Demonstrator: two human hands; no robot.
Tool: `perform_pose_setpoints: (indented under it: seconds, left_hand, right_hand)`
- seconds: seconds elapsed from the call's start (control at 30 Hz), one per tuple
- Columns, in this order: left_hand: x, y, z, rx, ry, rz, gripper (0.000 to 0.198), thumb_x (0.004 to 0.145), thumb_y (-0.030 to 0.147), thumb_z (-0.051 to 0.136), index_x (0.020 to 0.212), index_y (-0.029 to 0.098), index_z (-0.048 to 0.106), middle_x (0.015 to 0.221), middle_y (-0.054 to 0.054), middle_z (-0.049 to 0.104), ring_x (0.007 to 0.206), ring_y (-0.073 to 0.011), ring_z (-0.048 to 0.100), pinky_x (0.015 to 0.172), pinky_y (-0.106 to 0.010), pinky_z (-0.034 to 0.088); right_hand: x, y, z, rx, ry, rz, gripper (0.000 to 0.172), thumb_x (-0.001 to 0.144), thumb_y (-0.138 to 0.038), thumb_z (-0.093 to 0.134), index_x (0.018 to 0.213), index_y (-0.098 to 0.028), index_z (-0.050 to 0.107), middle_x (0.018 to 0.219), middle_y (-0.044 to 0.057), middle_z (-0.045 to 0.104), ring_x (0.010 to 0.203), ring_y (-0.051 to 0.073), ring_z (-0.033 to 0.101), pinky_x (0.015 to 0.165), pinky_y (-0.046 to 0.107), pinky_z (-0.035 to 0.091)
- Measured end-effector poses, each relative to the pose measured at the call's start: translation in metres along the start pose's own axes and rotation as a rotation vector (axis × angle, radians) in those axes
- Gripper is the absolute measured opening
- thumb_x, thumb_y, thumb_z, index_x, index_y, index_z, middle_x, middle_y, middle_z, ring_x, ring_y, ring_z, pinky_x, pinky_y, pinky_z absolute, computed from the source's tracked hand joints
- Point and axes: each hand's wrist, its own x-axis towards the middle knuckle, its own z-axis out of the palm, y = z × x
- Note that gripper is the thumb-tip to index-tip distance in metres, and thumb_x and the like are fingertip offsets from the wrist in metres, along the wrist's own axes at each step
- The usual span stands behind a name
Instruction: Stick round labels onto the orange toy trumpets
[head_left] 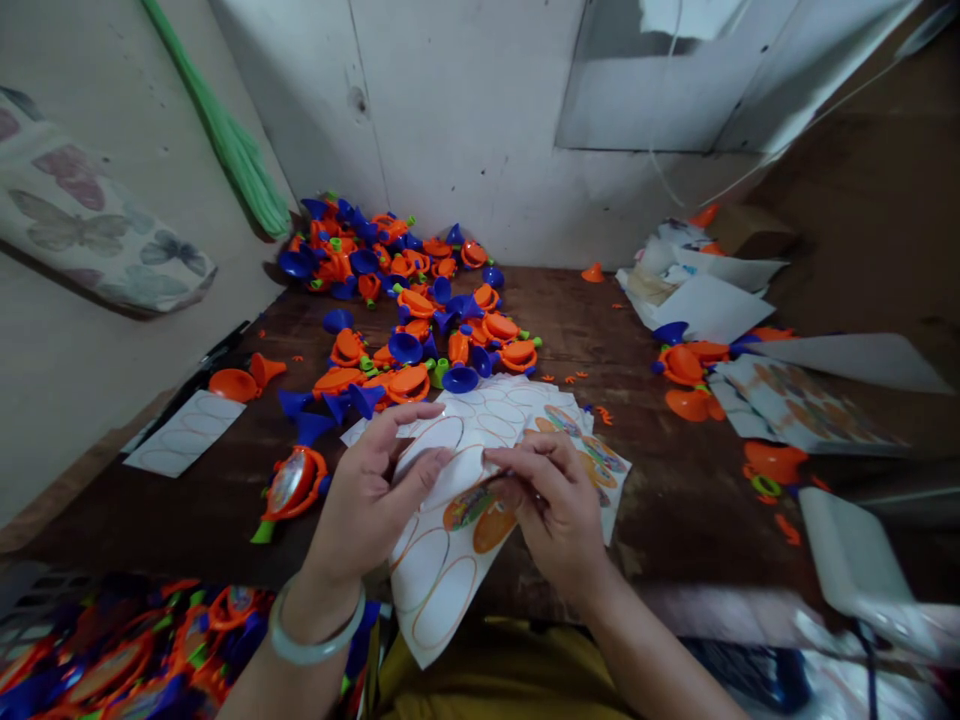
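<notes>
One sticker sheet [431, 575] is held over the near edge of the table [600, 360], grasped by the left hand [382, 490] between thumb and fingers and pinched by the right hand [559, 500]. More sheets [487, 405] are spread on the table just beyond, near piled orange-and-blue toys [409, 383]. A single toy [295, 485] is set apart, left of the left hand.

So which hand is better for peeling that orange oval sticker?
Probably the right hand: it seems to pinch the sheet just beside the orange oval sticker, while the left hand is at the sheet's left side, farther away.
</notes>
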Motion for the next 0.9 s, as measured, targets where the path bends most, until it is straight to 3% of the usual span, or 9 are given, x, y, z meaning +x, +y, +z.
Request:
perform_pose_setpoints:
  seconds: [0.1, 0.27, 0.47, 0.6, 0.67, 0.73, 0.83, 0.9]
  left_hand:
    - [-0.002, 0.005, -0.003, 0.008, -0.022, 0.047, 0.035, 0.093, 0.032, 0.083, 0.126, 0.023, 0.076, 0.088, -0.002, 0.079, 0.068, -0.0141, 0.067, 0.062, -0.022, 0.054]
    - [-0.001, 0.0, 0.0, -0.047, 0.007, -0.077, 0.035, 0.094, 0.039, 0.083, 0.125, 0.023, 0.076, 0.064, 0.006, 0.061, 0.05, -0.0095, 0.048, 0.045, -0.018, 0.038]
    - [0.003, -0.007, 0.001, -0.13, 0.065, -0.148, 0.036, 0.094, 0.042, 0.083, 0.124, 0.024, 0.074, 0.069, 0.004, 0.064, 0.053, -0.0111, 0.053, 0.048, -0.019, 0.043]
    - [0.004, -0.003, 0.002, -0.095, 0.088, -0.081, 0.033, 0.094, 0.038, 0.084, 0.123, 0.024, 0.075, 0.074, 0.003, 0.069, 0.056, -0.0109, 0.055, 0.049, -0.018, 0.045]
    - [0.005, -0.001, 0.001, -0.088, 0.108, -0.053, 0.033, 0.094, 0.037, 0.084, 0.123, 0.025, 0.075, 0.079, 0.002, 0.073, 0.06, -0.0117, 0.059, 0.052, -0.019, 0.048]
    - [0.008, -0.002, -0.002, -0.094, 0.141, -0.048, 0.033, 0.095, 0.037, 0.084, 0.124, 0.024, 0.074, 0.08, 0.002, 0.073, 0.062, -0.0126, 0.061, 0.054, -0.019, 0.049]
    - [0.013, -0.005, -0.01, -0.104, 0.183, -0.077, 0.038, 0.093, 0.041, 0.087, 0.124, 0.024, 0.074, 0.078, 0.003, 0.073, 0.061, -0.0126, 0.062, 0.052, -0.019, 0.048]
    - [0.015, -0.008, -0.014, -0.101, 0.195, -0.083, 0.043, 0.091, 0.044, 0.089, 0.126, 0.023, 0.073, 0.081, 0.002, 0.075, 0.062, -0.0134, 0.064, 0.054, -0.02, 0.051]
  right_hand:
    - [0.004, 0.0, -0.001, 0.018, -0.035, 0.037, 0.021, 0.1, -0.01, 0.073, 0.108, -0.027, 0.082, 0.104, 0.002, 0.065, 0.089, 0.016, 0.07, 0.069, 0.024, 0.063]
    - [0.005, -0.002, -0.001, 0.005, 0.059, -0.078, 0.024, 0.099, -0.005, 0.075, 0.103, -0.027, 0.082, 0.102, 0.001, 0.063, 0.09, 0.014, 0.069, 0.07, 0.023, 0.061]
    - [-0.002, -0.005, 0.004, 0.032, 0.163, -0.14, 0.027, 0.099, -0.004, 0.075, 0.093, -0.029, 0.083, 0.096, -0.001, 0.058, 0.082, 0.013, 0.064, 0.063, 0.026, 0.055]
    - [-0.005, -0.005, 0.002, 0.09, 0.167, -0.073, 0.026, 0.098, -0.009, 0.077, 0.089, -0.033, 0.083, 0.106, 0.001, 0.057, 0.091, 0.016, 0.063, 0.076, 0.033, 0.057]
    - [-0.004, -0.006, -0.001, 0.145, 0.135, -0.046, 0.025, 0.102, -0.016, 0.076, 0.089, -0.035, 0.083, 0.109, 0.002, 0.058, 0.1, 0.02, 0.065, 0.088, 0.039, 0.06]
    - [-0.003, -0.007, -0.005, 0.268, 0.192, -0.018, 0.026, 0.106, -0.024, 0.072, 0.089, -0.04, 0.082, 0.11, 0.002, 0.059, 0.113, 0.023, 0.065, 0.104, 0.047, 0.059]
    - [-0.001, -0.003, -0.01, 0.367, 0.262, 0.073, 0.024, 0.109, -0.035, 0.069, 0.116, -0.055, 0.08, 0.132, 0.003, 0.061, 0.141, 0.028, 0.058, 0.119, 0.06, 0.055]
    - [-0.001, 0.004, -0.011, 0.288, 0.13, 0.125, 0.051, 0.106, -0.036, 0.075, 0.149, -0.06, 0.063, 0.158, 0.004, 0.051, 0.147, 0.031, 0.057, 0.116, 0.061, 0.06]
